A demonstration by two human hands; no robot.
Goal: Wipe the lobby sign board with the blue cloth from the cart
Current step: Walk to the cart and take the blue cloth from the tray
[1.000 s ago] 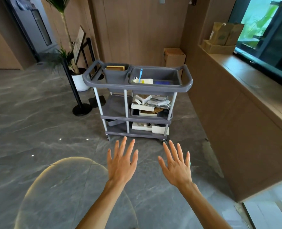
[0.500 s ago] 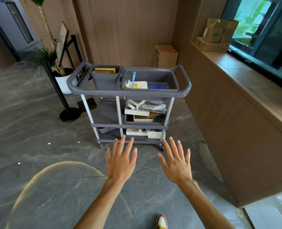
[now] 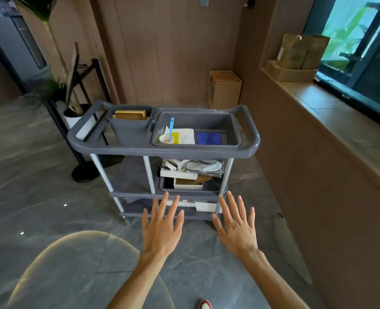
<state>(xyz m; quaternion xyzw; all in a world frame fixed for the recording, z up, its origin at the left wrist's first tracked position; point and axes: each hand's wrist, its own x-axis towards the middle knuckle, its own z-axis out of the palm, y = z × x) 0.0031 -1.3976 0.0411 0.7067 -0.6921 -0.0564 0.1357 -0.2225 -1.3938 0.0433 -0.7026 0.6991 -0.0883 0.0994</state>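
A grey three-shelf cart (image 3: 162, 150) stands on the floor ahead of me. In its top right tray lies the blue cloth (image 3: 209, 138), next to a white cup with a blue handle (image 3: 167, 138). The sign board (image 3: 72, 70) leans edge-on atop a black stand behind the cart's left end. My left hand (image 3: 162, 228) and my right hand (image 3: 237, 226) are stretched out, palms down and fingers spread, below and in front of the cart's lower shelves. Both hold nothing.
A potted plant (image 3: 73, 112) sits behind the sign stand. A cardboard box (image 3: 224, 90) stands against the wood wall. A wooden counter (image 3: 318, 152) runs along the right, with paper bags (image 3: 300, 54) on it. My shoe tip (image 3: 204, 304) shows at the bottom.
I have stepped closer to the cart, which now looms larger and nearer my hands. Both hands keep the same open, spread pose.
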